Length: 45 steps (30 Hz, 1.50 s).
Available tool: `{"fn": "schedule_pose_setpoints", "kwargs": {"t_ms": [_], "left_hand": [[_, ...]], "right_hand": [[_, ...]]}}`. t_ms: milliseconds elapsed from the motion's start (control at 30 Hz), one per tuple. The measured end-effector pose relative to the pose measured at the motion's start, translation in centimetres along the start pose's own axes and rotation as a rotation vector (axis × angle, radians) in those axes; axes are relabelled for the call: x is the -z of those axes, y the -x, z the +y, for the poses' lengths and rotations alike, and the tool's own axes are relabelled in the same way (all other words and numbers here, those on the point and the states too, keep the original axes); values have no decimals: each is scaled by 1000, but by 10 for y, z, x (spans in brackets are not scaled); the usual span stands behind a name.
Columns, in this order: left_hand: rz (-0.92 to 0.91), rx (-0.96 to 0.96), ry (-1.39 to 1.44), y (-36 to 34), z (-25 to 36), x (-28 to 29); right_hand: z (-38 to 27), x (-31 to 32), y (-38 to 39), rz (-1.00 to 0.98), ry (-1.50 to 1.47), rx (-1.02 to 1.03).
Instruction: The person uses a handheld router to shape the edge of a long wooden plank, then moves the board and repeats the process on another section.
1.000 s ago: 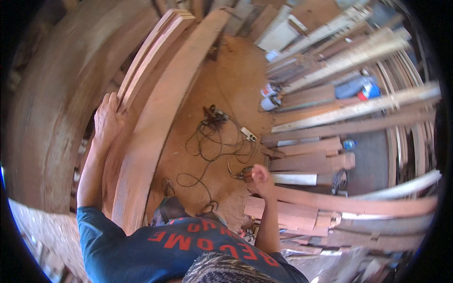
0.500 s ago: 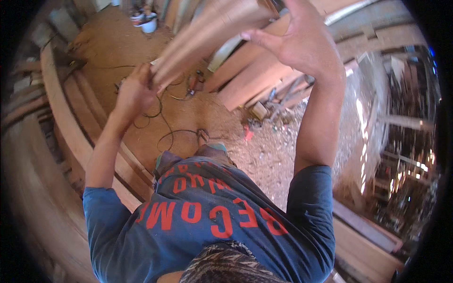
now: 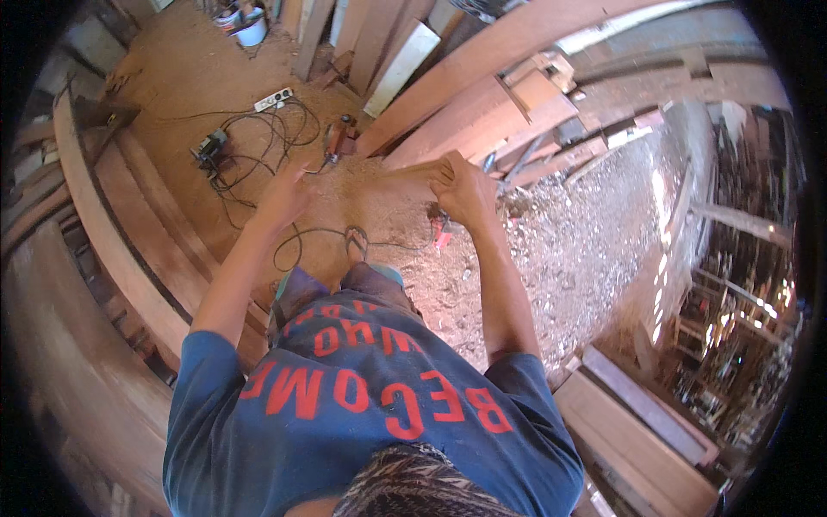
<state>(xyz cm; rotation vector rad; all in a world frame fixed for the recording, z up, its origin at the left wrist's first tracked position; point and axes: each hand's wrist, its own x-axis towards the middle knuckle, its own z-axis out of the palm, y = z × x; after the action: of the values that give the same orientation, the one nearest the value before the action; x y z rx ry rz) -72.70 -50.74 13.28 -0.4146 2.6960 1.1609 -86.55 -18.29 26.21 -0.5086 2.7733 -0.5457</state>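
A brown wooden board (image 3: 403, 183) stretches between my hands above the sawdust floor, its colour blending into the ground toward the left. My right hand (image 3: 465, 191) is closed around its right end, knuckles up. At the other end, my left hand (image 3: 284, 196) is closed with the index finger partly along the edge; the grip itself is hard to make out. Beyond the board, a red-brown power tool (image 3: 342, 136) rests on the ground. A second, grey-green power tool (image 3: 209, 148) lies to the left among tangled black cables.
A white power strip (image 3: 273, 100) lies among the cables. Long timbers (image 3: 129, 215) line the left side, and planks (image 3: 482, 129) are stacked at the far right. White buckets (image 3: 251, 30) stand at the back. A red object (image 3: 442, 234) lies near my feet.
The board has come down from its raised, tilted position to nearly level. My right hand, spread open before, has lowered and closed on its end. My left hand has shifted slightly right.
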Motion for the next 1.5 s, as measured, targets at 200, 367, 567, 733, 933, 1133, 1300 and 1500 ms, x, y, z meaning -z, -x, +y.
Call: {"fn": "schedule_pose_setpoints", "kwargs": {"t_ms": [200,367,567,733,933,1133,1300,1500], "left_hand": [[-84,605,-182,191,-168,17],[-337,773,-273,338,-216,-26],[-244,946,136,382,-199,-104],[-182,921,302,375,-200,-131],[-290,809,310,346,-256,-118],[-381,645,299,215,-332,-90],[-212,576,496,25,-323,-25],[-17,139,403,-168,-145,3]], "right_hand": [[104,-51,-40,114,17,-68],[175,-74,-94,266,-167,-61],[194,-79,-139,531,-132,-183],[184,-141,-125,410,-314,-173],[211,-254,-31,19,17,-92],[231,-240,7,8,-365,-404],[195,-112,-50,319,-653,-495],[153,81,-164,753,-712,-197]]}}
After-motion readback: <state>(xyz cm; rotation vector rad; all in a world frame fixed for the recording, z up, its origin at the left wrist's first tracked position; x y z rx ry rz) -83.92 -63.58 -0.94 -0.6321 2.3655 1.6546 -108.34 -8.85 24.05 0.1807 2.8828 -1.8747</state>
